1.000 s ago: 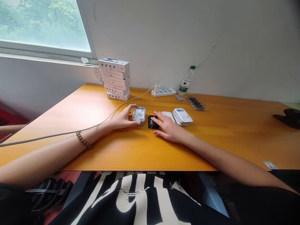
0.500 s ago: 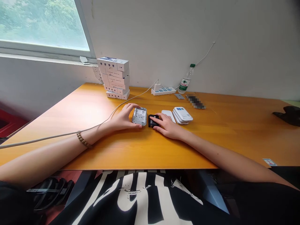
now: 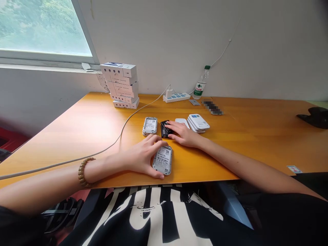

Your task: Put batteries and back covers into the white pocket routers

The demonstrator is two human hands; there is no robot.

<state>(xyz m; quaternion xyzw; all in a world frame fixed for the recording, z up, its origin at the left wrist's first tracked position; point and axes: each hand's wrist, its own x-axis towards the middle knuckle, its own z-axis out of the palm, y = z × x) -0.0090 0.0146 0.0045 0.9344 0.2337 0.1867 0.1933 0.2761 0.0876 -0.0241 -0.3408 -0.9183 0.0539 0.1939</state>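
Observation:
Near the table's front edge, my left hand [image 3: 143,156] grips a white pocket-sized device [image 3: 163,160] by its edges, thumb below and fingers above. The device lies face up, its printed label and battery bay uncovered. Farther back, more such open devices [image 3: 150,125] lie stacked. My right hand [image 3: 185,134] is on black batteries [image 3: 164,130] printed with white lettering, fingers on top and thumb at the near side. Its fingers partly cover the batteries. Just behind that hand lies a flat white cover [image 3: 182,122], partly hidden.
White boxes [image 3: 120,85] form a stack at the back left. A power strip [image 3: 176,97], a water bottle [image 3: 201,85] and a phone [image 3: 213,107] lie along the back. More white covers [image 3: 198,123] are piled right of centre. A white cable [image 3: 112,145] crosses the left side.
My left hand has moved toward me with one open device, leaving others behind on the table. My right hand stays at the batteries, which are shifted slightly. The view has tilted a little.

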